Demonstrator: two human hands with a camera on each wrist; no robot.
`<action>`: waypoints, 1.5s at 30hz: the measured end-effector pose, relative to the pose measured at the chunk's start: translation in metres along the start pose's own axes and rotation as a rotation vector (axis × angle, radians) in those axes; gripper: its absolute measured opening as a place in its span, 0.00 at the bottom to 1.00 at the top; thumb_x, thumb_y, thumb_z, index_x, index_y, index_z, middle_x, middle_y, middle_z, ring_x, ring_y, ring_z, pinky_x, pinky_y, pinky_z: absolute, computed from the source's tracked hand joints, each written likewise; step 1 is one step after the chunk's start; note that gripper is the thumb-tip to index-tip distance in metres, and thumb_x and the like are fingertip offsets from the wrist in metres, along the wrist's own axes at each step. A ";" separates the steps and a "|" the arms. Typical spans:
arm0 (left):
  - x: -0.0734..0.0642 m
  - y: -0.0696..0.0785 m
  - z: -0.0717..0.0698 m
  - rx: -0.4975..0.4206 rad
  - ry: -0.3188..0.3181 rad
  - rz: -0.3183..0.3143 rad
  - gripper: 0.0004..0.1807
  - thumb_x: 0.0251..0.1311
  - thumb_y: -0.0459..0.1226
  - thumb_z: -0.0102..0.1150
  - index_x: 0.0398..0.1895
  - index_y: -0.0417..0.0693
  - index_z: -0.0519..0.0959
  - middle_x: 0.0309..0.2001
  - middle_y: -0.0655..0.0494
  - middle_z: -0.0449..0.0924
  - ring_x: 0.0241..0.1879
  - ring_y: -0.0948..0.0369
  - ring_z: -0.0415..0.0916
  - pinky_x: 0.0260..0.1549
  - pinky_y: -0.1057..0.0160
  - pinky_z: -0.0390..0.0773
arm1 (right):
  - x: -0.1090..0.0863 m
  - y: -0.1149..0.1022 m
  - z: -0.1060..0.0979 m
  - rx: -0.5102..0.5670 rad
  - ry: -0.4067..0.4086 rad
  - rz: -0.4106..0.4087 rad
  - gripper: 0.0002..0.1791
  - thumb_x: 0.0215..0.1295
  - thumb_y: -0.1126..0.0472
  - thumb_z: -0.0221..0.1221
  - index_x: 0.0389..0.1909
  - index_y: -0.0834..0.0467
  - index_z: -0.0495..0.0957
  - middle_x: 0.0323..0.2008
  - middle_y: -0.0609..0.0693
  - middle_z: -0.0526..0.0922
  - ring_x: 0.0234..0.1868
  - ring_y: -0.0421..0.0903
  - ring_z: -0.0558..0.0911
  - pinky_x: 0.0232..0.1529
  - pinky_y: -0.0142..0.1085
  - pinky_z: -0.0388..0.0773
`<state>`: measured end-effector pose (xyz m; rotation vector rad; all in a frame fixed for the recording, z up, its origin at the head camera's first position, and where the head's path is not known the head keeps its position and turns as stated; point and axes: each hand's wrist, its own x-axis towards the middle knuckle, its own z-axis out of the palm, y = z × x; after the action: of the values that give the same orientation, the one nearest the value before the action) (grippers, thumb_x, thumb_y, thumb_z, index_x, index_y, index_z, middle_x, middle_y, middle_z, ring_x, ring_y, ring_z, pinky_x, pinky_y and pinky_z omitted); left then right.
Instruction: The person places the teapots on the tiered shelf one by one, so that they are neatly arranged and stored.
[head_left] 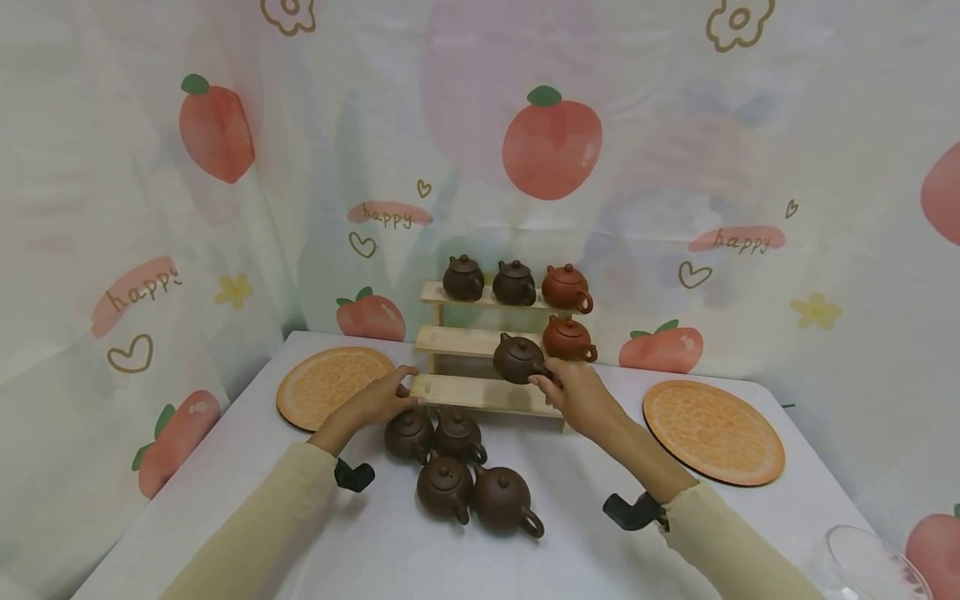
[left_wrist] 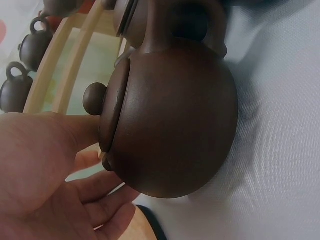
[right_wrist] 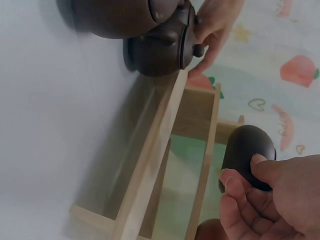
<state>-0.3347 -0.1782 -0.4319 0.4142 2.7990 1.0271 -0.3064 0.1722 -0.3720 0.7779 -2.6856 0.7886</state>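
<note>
My right hand point(head_left: 588, 400) pinches a small dark brown teapot point(head_left: 517, 358) by its handle end. The teapot is held by the middle step of a wooden three-step stand point(head_left: 487, 392), its spout to the left. In the right wrist view, thumb and fingers close on the teapot point(right_wrist: 245, 150), hiding the handle. My left hand point(head_left: 382, 398) grips the left end of the stand's lowest step; in the left wrist view a brown teapot point(left_wrist: 175, 120) partly hides its fingertips. Two dark teapots point(head_left: 463, 278) and a reddish one point(head_left: 566, 287) stand on top; another reddish teapot point(head_left: 568, 339) sits on the middle step.
Several brown teapots point(head_left: 504, 500) cluster on the white table point(head_left: 570, 542) before the stand. Round orange-patterned mats point(head_left: 330, 383) lie at left and right. A clear glass container point(head_left: 870, 567) stands at the near right corner. Printed cloth point(head_left: 465, 108) hangs behind.
</note>
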 end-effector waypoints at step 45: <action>0.002 -0.003 0.000 -0.024 -0.008 -0.008 0.32 0.75 0.42 0.63 0.75 0.40 0.65 0.55 0.33 0.84 0.56 0.43 0.83 0.55 0.44 0.80 | 0.061 0.009 0.015 -0.094 0.031 0.149 0.15 0.78 0.58 0.62 0.35 0.66 0.81 0.22 0.55 0.80 0.22 0.48 0.79 0.27 0.40 0.75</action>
<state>-0.3369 -0.1800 -0.4344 0.4030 2.7762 1.0547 -0.3635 0.1445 -0.3667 0.5451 -2.7547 0.6940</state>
